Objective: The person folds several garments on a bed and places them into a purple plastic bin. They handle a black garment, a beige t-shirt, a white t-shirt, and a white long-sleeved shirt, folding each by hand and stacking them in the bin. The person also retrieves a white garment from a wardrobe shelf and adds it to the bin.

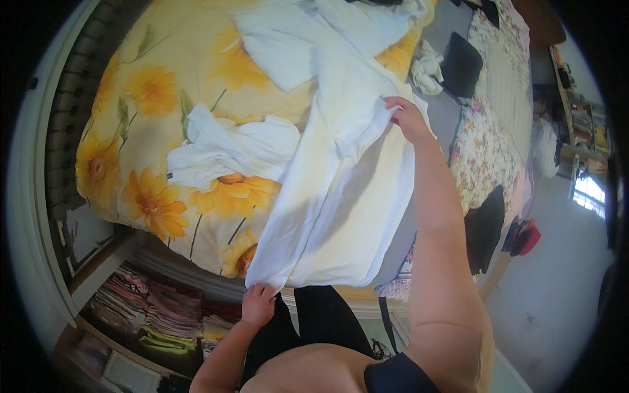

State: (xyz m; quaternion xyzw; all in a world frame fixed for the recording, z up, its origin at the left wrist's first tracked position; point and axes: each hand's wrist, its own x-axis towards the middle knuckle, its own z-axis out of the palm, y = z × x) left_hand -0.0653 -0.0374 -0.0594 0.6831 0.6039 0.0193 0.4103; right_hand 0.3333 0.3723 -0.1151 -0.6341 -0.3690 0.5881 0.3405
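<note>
A long white garment [344, 196], which looks like trousers, lies spread over the near side of the bed. At the mattress's front edge, my left hand [259, 305] grips its lower left corner. My right hand [409, 120] pinches a raised edge of the same cloth farther up on the right, and a shadowed fold runs down from it. Left of the garment, a crumpled white cloth item [236, 147] rests on a yellow quilt [147, 127] printed with large sunflowers. More white fabric [280, 54] lies near the top of the view.
To the right are a grey sheet [444, 123], a bunched white cloth [426, 69], black cloths [462, 64] and floral bedding [484, 147]. Below the bed at left, folded fabrics [147, 304] fill an open drawer. Shelves [585, 123] stand far right.
</note>
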